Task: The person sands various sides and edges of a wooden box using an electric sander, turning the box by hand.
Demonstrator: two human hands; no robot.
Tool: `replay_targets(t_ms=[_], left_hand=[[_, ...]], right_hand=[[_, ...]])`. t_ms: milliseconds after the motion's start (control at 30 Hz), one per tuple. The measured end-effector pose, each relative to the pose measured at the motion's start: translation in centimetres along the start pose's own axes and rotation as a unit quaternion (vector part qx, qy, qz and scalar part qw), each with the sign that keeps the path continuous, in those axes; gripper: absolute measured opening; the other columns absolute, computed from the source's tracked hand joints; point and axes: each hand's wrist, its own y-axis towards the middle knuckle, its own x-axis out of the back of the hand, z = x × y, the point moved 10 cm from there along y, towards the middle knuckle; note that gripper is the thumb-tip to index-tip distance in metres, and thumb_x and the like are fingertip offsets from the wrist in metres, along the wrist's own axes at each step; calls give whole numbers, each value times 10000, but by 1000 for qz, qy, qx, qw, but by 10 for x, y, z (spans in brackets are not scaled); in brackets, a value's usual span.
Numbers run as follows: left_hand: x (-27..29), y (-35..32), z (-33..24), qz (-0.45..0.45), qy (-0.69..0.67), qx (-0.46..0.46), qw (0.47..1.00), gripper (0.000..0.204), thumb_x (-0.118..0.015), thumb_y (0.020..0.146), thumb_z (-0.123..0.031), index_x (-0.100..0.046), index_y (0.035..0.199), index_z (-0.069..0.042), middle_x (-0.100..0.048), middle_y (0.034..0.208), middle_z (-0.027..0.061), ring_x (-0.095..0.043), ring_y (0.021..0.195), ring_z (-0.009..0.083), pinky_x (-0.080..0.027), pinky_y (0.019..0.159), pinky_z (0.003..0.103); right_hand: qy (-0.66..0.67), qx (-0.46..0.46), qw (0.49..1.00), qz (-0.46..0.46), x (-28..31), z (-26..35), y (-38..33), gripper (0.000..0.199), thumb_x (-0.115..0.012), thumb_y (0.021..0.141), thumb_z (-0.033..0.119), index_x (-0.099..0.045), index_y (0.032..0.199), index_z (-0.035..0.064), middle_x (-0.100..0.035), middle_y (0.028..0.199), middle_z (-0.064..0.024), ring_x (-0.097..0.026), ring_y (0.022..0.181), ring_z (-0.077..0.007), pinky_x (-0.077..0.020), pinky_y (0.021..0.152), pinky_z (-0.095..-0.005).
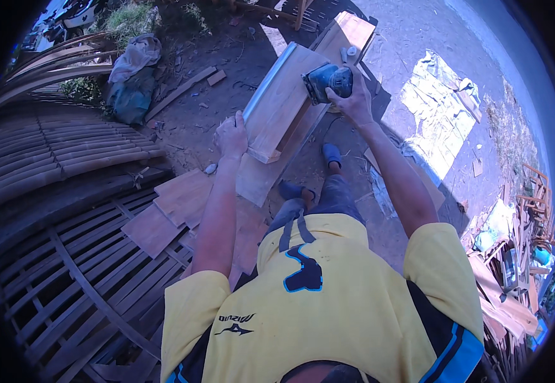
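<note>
A long wooden box, shaped like a drawer, lies on a plank bench in front of me. My left hand is closed at the box's near left edge, its fingers curled there. My right hand is wrapped round a dark teal power sander, which sits against the box's right side. The sander's pad is partly hidden by its body. On the far end of the bench, beyond the sander, are small pale items.
Thin wooden boards lie on a slatted bamboo platform at left. Behind it are stacked bamboo strips and a cloth-covered sack. A pale sheet lies on the ground at right, near scrap wood.
</note>
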Motion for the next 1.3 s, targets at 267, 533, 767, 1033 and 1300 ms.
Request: replay_targets(t_ms=[267,533,767,1033,1300], left_hand=[[1,-1,6,4,5,1,1000,578,-414,1127,-480,-817,1102,-66,-780,1113,247,-731,1092,461,-541,990,582],[-2,-4,17,-7,-55,19,998,616,-364,1145,-433,-818,1060,-27,-788,1080,253,-749,1050,445,-549,986,545],[-27,-9,63,-110,-474,115,866,679,-299,1168,-415,-763,1099,76,-808,1020,207,-773,958,268,-582,917,373],[-47,-7,75,-100,-593,154,784,719,-229,1178,-461,-711,1157,73,-790,1017,236,-765,953,294,-583,926,377],[-44,-16,86,-108,-562,168,803,725,-214,1182,-473,-705,1172,60,-795,1019,215,-749,931,247,-575,900,351]], right_hand=[[76,27,996,29,-42,81,-167,851,-918,802,219,-468,1522,159,-612,1267,-182,-710,1099,-396,-613,905,-470],[21,54,997,53,-31,80,-140,871,-904,820,233,-443,1556,172,-613,1267,-193,-726,1059,-415,-629,873,-498],[-202,14,948,245,-62,126,-43,909,-863,845,334,-403,1612,172,-601,1263,-280,-742,1009,-491,-637,858,-540],[-167,95,914,357,-131,187,-79,961,-876,817,297,-378,1627,153,-594,1247,-295,-747,964,-507,-633,845,-560],[-186,91,916,345,-116,156,-20,951,-872,823,324,-383,1618,139,-616,1213,-315,-740,978,-524,-617,872,-567]])
